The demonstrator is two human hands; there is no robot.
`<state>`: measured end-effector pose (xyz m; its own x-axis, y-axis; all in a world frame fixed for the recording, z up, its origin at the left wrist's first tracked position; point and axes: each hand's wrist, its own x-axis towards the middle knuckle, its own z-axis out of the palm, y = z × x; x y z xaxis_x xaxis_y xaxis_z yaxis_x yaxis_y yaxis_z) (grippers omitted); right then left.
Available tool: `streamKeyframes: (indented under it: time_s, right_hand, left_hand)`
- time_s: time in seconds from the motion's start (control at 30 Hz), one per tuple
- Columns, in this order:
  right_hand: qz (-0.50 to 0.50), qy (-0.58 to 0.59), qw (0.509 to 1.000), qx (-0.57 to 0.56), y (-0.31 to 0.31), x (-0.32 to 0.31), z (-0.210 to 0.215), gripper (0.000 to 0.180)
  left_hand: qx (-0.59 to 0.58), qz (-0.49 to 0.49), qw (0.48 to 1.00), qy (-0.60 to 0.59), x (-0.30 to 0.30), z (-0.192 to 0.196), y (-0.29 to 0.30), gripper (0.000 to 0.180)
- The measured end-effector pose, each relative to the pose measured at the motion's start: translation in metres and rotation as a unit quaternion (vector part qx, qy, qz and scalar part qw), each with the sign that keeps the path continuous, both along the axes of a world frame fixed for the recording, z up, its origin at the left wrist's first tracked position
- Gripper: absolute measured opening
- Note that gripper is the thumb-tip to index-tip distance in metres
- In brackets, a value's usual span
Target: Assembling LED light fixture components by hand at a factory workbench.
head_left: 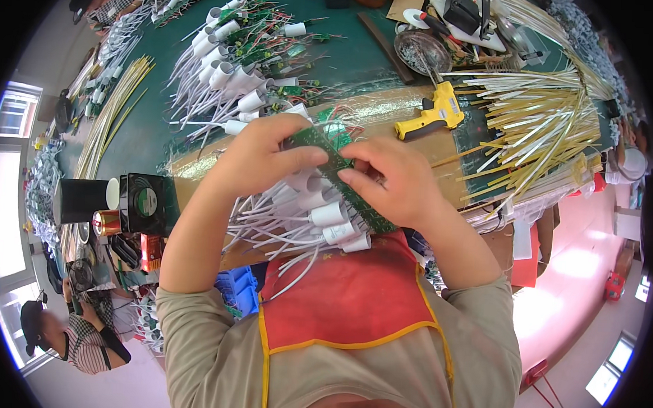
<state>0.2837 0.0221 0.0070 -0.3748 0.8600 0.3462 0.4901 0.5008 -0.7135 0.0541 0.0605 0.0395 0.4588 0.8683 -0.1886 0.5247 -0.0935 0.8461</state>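
Observation:
My left hand [267, 157] grips the upper left end of a long green circuit board [335, 165], with its thumb lying across the top. From the other side, my right hand [393, 179] pinches at the board's edge with thumb and bent fingers. Anything small between those fingertips is hidden. The board slants down to the right, above a bunch of white plastic cylinders [328, 215] with white cables at the table's near edge. Just beyond my hands sits a smaller green board [336, 134] with thin wires.
A large heap of white cylinders [237, 78] with wired boards covers the table beyond. To the right lie a yellow glue gun [437, 114], a metal bowl [423, 49] and many yellow-white strips [534, 121]. A black fan [147, 203] stands left. Another person [77, 339] sits lower left.

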Motion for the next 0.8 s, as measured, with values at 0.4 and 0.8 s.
streamKeyframes:
  time_s: [0.4, 0.8]
  right_hand:
    - [0.116, -0.051, 0.992, 0.010, 0.042, -0.032, 0.024, 0.037]
    - [0.068, -0.051, 0.980, 0.181, 0.046, -0.036, 0.033, 0.040]
  left_hand:
    - [0.025, -0.023, 0.999, 0.008, -0.002, 0.007, -0.028, 0.024]
    - [0.022, 0.043, 0.999, -0.010, -0.007, 0.012, -0.033, 0.022]
